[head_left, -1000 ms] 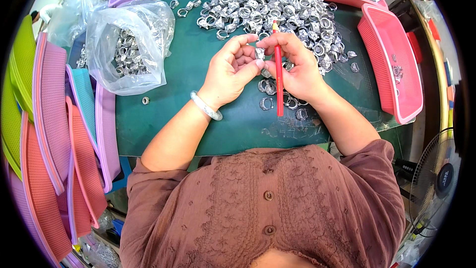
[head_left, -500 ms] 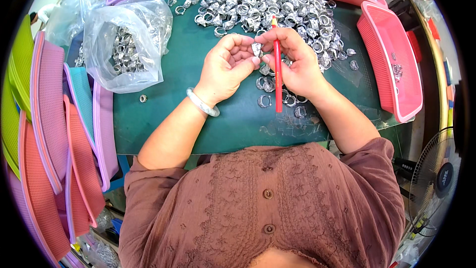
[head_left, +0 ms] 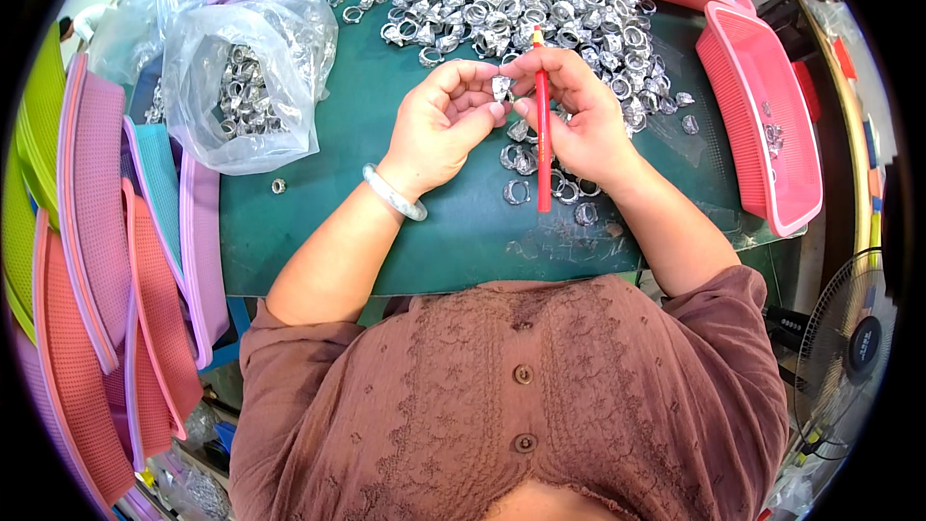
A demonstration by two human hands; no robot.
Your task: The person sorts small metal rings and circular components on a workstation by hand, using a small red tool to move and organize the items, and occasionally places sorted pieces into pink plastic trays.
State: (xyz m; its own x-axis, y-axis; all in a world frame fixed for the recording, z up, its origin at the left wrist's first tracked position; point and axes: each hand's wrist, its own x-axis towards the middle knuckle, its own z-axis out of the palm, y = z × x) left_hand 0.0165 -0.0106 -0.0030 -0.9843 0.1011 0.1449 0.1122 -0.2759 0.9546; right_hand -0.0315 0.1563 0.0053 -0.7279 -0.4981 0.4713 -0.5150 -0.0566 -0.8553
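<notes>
**Small metal ring held between both hands above the desk**

Left hand point(head_left: 439, 125) curled, fingertips closed on a small silver ring point(head_left: 502, 87), held just above the desk point(head_left: 386, 232). Right hand point(head_left: 579, 121) pinching the same ring from the other side, and at the same time gripping a red pencil-like tool point(head_left: 543, 125), nearly upright in the picture, tip toward the body. White bangle point(head_left: 394, 193) on the left wrist.

Just below the hands, a few loose rings point(head_left: 540, 183) on the green mat. Behind the hands, a big heap of the same rings point(head_left: 521, 0). To the left, a clear plastic bag point(head_left: 246, 77) with more rings inside. To the right, a pink basket point(head_left: 762, 116) with a few pieces in it. At far left, stacked trays point(head_left: 106, 260) in pink, purple and green.

Possible trouble, as a judgement: ring very small and smooth, held only by fingertips, so easy to slip and fall among the loose rings, then hard to find again. Tool shares the right grip, so also easy to drop.
</notes>
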